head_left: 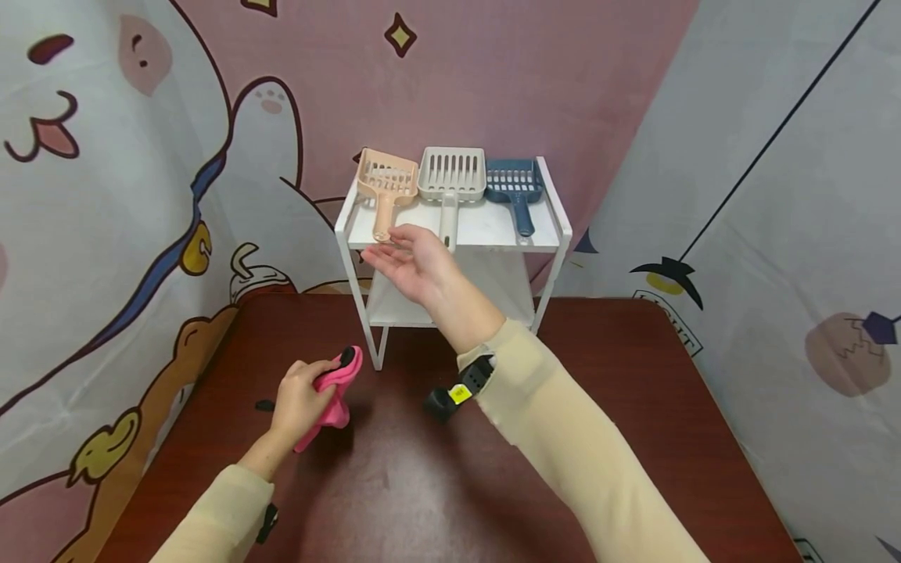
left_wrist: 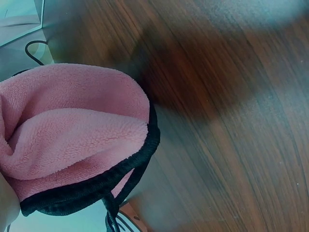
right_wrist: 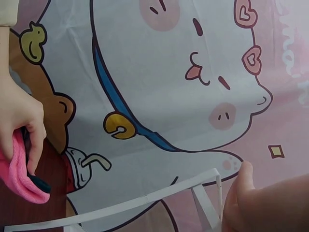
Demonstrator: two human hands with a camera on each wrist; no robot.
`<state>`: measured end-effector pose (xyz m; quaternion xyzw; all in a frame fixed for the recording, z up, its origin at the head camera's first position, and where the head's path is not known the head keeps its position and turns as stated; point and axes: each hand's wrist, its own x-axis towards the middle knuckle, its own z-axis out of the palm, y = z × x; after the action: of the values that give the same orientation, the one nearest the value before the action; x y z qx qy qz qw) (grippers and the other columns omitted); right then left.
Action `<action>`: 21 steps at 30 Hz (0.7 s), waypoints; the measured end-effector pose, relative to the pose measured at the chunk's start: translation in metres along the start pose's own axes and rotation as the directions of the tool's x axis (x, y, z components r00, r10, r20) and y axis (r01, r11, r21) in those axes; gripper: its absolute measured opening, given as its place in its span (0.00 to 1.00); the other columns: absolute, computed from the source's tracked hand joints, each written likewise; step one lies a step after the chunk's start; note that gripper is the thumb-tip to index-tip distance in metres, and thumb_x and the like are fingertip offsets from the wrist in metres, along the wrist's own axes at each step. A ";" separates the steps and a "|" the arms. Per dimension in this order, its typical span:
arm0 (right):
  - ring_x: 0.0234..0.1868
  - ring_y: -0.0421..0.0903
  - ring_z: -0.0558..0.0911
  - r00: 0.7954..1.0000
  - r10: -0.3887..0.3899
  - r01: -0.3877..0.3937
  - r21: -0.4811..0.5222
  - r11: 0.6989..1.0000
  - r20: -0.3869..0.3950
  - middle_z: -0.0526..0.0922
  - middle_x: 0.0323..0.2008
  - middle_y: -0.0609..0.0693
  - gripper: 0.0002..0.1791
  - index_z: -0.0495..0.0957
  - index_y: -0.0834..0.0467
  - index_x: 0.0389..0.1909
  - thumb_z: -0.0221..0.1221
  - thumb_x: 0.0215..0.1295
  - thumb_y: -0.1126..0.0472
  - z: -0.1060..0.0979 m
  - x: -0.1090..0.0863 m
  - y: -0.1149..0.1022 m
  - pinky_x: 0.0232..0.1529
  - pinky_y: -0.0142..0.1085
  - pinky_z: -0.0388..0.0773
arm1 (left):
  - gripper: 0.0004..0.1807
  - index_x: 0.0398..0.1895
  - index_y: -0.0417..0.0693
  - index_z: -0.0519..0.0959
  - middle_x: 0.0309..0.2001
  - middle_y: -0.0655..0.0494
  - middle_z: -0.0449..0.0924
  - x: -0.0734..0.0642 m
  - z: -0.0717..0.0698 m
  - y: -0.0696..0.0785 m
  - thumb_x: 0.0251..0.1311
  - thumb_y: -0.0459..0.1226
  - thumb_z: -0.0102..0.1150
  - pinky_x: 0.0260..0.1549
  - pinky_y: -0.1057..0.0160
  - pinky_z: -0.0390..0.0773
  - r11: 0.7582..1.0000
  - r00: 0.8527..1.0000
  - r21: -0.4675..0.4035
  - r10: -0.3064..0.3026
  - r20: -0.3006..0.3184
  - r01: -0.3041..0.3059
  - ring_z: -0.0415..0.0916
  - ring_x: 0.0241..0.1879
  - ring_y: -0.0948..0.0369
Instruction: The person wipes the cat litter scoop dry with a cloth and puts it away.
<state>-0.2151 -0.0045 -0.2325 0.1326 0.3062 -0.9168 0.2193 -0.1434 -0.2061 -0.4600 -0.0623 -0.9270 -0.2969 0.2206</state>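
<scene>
In the head view my left hand (head_left: 299,403) grips a folded pink fleece cloth (head_left: 338,391) with black trim, held above the table on the left. Soft folds and a dark cord on its edge show on the cloth (left_wrist: 82,130) in the left wrist view. My right hand (head_left: 415,264) is at the shelf's front edge, palm turned up and fingers loosely extended. Its fingertips are beside the handle end of a peach slotted litter scoop (head_left: 385,207); contact cannot be told. A white litter scoop (head_left: 449,207) and a dark blue one (head_left: 521,207) lie to its right.
The scoops lie on the top of a white two-tier rack (head_left: 507,234) at the back of a dark red-brown table (head_left: 598,438). Behind stands a cartoon-printed backdrop (head_left: 549,78). The lower shelf (head_left: 401,305) is partly hidden by my right arm.
</scene>
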 end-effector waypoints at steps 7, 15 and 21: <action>0.67 0.56 0.63 1.000 -0.013 0.012 0.058 0.998 0.014 0.60 0.63 0.67 0.24 0.56 0.70 0.63 0.42 0.68 0.68 0.001 0.002 -0.003 0.65 0.40 0.65 | 0.18 0.41 0.42 0.84 0.30 0.49 0.82 -0.002 0.000 0.000 0.42 0.26 0.68 0.21 0.67 0.67 1.000 1.000 -0.005 -0.018 0.020 0.018 0.64 0.28 0.60; 0.68 0.57 0.61 1.000 -0.010 0.007 0.150 0.989 0.023 0.58 0.65 0.67 0.29 0.50 0.71 0.68 0.42 0.68 0.65 0.001 0.003 -0.008 0.66 0.41 0.62 | 0.18 0.41 0.43 0.84 0.32 0.49 0.82 -0.002 0.004 0.004 0.41 0.26 0.68 0.23 0.66 0.68 1.000 1.000 -0.013 0.014 0.014 -0.013 0.65 0.28 0.60; 0.69 0.61 0.59 0.999 0.021 -0.027 0.162 0.986 0.040 0.50 0.69 0.68 0.33 0.46 0.65 0.71 0.44 0.67 0.65 -0.004 -0.004 -0.011 0.67 0.42 0.61 | 0.18 0.39 0.43 0.84 0.32 0.50 0.83 -0.002 0.008 0.009 0.40 0.26 0.68 0.23 0.66 0.69 0.999 0.999 -0.030 0.046 0.009 -0.046 0.65 0.27 0.62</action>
<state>-0.2165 0.0071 -0.2286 0.1363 0.2248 -0.9383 0.2247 -0.1423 -0.1938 -0.4623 -0.0884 -0.9220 -0.3050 0.2218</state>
